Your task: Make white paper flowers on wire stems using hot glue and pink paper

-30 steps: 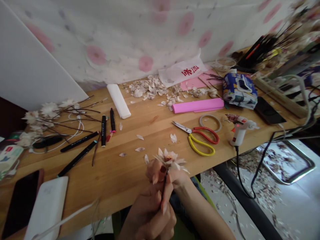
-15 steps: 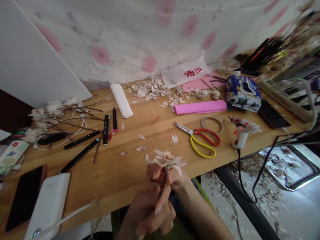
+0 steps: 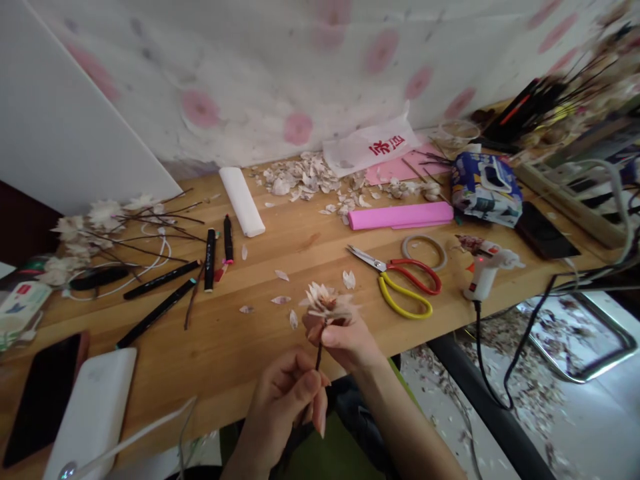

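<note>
A handmade flower (image 3: 326,300) with pale petals and a brownish centre stands upright on a thin dark stem, over the table's front edge. My right hand (image 3: 347,337) pinches the stem just under the bloom. Lower down, my left hand (image 3: 293,393) is closed around the stem's lower part. Several loose petals (image 3: 281,299) lie on the wood beyond my hands. To the right are scissors (image 3: 395,277) with one red and one yellow handle, blades apart, beside a roll of tape (image 3: 424,252).
A white glue gun (image 3: 485,270) with a lit red light stands at the right edge, its cord hanging down. Petals are heaped (image 3: 305,175) at the back near a pink paper roll (image 3: 400,215). Markers (image 3: 210,260), finished flowers (image 3: 105,217) and a power bank (image 3: 93,413) lie left.
My left hand has moved down and left along the stem, away from the bloom. The flower is now more upright, with its centre showing, and has shifted slightly left.
</note>
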A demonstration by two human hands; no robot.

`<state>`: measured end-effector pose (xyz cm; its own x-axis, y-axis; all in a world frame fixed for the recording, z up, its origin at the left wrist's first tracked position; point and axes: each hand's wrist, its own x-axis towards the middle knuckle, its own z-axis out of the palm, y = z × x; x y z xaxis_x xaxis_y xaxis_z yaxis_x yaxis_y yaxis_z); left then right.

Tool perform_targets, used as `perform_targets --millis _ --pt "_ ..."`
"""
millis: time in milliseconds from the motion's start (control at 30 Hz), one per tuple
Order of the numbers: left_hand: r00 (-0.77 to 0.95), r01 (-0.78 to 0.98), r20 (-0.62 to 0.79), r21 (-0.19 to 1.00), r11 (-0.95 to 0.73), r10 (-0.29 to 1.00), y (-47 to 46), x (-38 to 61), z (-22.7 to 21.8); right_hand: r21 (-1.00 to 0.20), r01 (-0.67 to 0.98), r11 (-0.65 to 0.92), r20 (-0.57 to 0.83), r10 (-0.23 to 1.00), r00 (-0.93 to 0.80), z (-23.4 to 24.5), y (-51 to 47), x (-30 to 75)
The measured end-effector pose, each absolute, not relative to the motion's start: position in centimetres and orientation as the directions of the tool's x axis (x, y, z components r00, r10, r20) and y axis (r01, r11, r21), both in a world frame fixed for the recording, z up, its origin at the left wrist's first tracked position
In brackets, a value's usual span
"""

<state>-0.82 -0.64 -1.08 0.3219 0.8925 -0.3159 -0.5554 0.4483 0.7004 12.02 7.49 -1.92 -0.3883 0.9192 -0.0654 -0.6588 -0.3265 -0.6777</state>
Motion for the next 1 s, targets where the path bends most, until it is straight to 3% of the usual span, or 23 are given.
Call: perform_targets --millis 433,800,1000 --pt "0.486 -0.707 -0.160 0.507 0.494 0.859 0.9 0.5 -0.3 -0.633 -0.663 -0.399 -0.107 0.893 -0.436 -2.4 7.3 11.5" --pt "0.630 -0.753 -0.102 0.164 0.637 0.770 1.2 0.3 0.5 -0.684 -0.601 -0.413 -0.133 0.881 -0.453 -2.9 7.3 11.9" --pt "0.615 -0.783 -0.056 0.073 0.618 0.786 1.5 -0.2 0.6 -0.728 -0.578 -0.369 -0.124 0.900 -0.418 -3.0 7.5 13.1"
